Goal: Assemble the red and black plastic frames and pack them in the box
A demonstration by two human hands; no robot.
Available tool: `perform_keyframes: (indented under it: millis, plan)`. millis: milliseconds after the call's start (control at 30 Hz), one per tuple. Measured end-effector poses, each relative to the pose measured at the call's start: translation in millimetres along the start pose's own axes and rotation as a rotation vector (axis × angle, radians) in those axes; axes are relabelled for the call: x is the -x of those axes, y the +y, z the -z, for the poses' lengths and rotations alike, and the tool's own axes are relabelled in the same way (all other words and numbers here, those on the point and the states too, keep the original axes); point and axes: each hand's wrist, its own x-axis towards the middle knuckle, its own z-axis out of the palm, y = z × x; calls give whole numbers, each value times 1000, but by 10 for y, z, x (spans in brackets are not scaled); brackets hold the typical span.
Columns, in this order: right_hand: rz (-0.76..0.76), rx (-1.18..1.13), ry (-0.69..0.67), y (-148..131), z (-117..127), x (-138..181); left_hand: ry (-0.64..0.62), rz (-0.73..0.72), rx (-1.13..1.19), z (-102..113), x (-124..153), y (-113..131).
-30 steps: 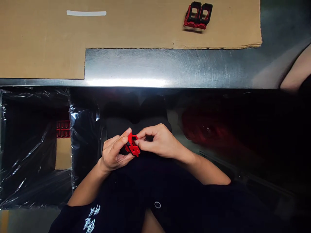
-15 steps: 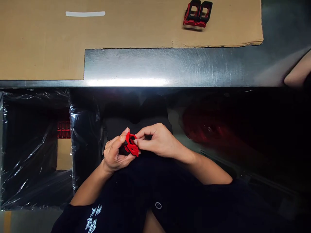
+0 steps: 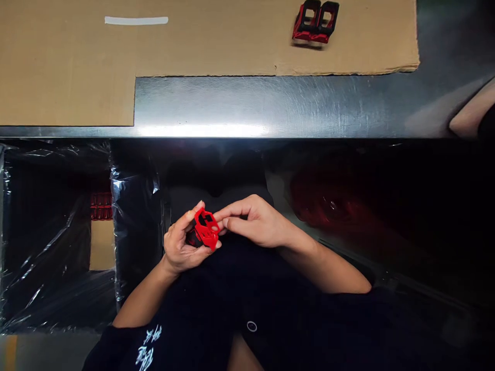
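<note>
My left hand (image 3: 181, 242) is closed around a red-and-black plastic part (image 3: 209, 234), its thumb and fingers gripping opposite sides. The part is a small hollow frame with its red face turned up and its black side toward my palm. From the other side, my right hand (image 3: 259, 221) pinches at the part's right edge with thumb and index finger. Those fingertips are partly hidden by the part. Both hands are in front of my body, below the table edge.
On the cardboard sheet (image 3: 216, 46) stand two similar red-and-black parts (image 3: 315, 23), side by side. The metal table (image 3: 270, 108) runs across. At left, a plastic-lined box (image 3: 58, 247) contains several red parts (image 3: 101, 206) and cardboard. Another person's arm (image 3: 474, 113) is at far right.
The part has tilted slightly in my left hand, showing more of its red face. My right fingertips have shifted from its opening to its right edge.
</note>
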Motion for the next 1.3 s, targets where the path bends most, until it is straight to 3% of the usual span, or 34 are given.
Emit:
perform_keyframes:
  millis: [200,500,833,933,1033,1200,1300]
  plan:
    - [-118,-16,79,24,-62,-26,-5,123,141,-70,-26,26]
    - [-131,-133,33,86,-50,-22,-12,224,253,-72,-38,46]
    - [-172,-202,-3,183,-42,-48,-44,205,283,-77,-79,8]
    - [-131,-139,92,221,-10,-47,-40,152,184,-43,-136,23]
    - [-53,-79,220,224,-9,-21,-68,28,-76,21,-208,61]
    - [-10,60,224,226,-106,-5,-209,-162,-428,115,-281,101]
    - [-26,-62,195,270,-114,-45,-209,-236,-474,141,-296,93]
